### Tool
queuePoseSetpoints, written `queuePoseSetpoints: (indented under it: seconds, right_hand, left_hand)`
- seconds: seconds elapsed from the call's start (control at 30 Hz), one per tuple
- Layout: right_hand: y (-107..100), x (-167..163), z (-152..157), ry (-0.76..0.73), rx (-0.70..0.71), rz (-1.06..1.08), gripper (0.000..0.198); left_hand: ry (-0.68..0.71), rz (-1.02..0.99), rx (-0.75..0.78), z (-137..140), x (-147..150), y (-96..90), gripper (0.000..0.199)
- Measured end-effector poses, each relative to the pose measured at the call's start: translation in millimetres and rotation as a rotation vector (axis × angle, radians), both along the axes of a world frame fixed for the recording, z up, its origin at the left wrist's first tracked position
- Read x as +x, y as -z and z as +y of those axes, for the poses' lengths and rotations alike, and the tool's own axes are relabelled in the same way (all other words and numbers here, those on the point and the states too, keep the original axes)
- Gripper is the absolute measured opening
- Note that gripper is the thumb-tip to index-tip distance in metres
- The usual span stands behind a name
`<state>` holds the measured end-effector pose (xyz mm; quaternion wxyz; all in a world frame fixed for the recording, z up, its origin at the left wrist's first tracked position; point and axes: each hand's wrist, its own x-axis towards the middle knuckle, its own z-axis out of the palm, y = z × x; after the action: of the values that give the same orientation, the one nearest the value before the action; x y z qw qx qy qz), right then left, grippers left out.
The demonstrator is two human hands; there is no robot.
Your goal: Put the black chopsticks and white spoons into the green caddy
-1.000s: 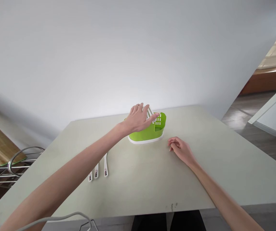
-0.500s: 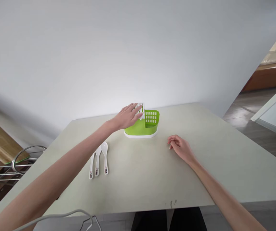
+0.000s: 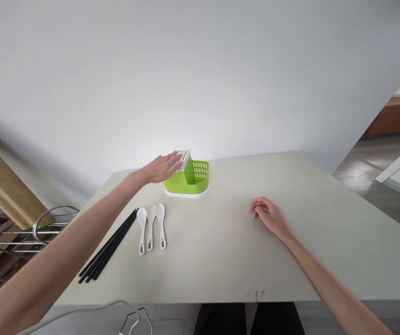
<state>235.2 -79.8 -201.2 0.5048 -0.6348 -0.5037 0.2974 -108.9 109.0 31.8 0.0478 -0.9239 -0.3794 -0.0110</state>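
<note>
A green utensil caddy point(image 3: 186, 186) with a slotted basket side and a white base stands near the back edge of the table. My left hand point(image 3: 163, 167) reaches over its tall left part, fingers on the white top piece point(image 3: 185, 161) and thumb at the front; the palm side is hidden. Three white spoons point(image 3: 150, 228) lie side by side in front of the caddy, bowls pointing away from me. Left of them is a bundle of black chopsticks point(image 3: 111, 249), close to my left forearm. My right hand point(image 3: 270, 216) rests loosely curled at the table's right, holding nothing.
The pale table point(image 3: 217, 260) meets a white wall point(image 3: 220, 83) at the back. A metal wire rack point(image 3: 18, 237) and a wooden board point(image 3: 7, 186) stand off its left side. A cable point(image 3: 91, 307) crosses below the front left edge.
The caddy has moved left across the table with my left hand on it. My view has shifted, and the chopsticks now show beside the forearm. My right hand stays in nearly the same place.
</note>
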Motion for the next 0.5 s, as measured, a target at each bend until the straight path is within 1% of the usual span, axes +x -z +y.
queuePoseSetpoints:
  seconds: [0.1, 0.17, 0.27, 0.33, 0.5]
  right_hand:
    - [0, 0, 0, 0.004, -0.003, -0.006, 0.018]
    - [-1, 0, -1, 0.003, -0.006, -0.007, 0.018]
    - [-2, 0, -2, -0.001, -0.01, -0.002, 0.018]
    - [-2, 0, -2, 0.001, -0.011, 0.0, 0.019]
    - [-2, -1, -2, 0.004, -0.01, 0.005, 0.019]
  left_hand:
    - [-0.035, -0.059, 0.061, -9, 10, 11.8, 0.072]
    - [-0.043, -0.082, 0.144, -11, 13, 21.5, 0.069]
    - [-0.067, -0.079, 0.202, -10, 9, 31.0, 0.068]
    - [-0.101, -0.065, 0.207, -7, 0, 31.9, 0.067]
    - [-0.161, -0.054, 0.21, 2, -30, 26.4, 0.068]
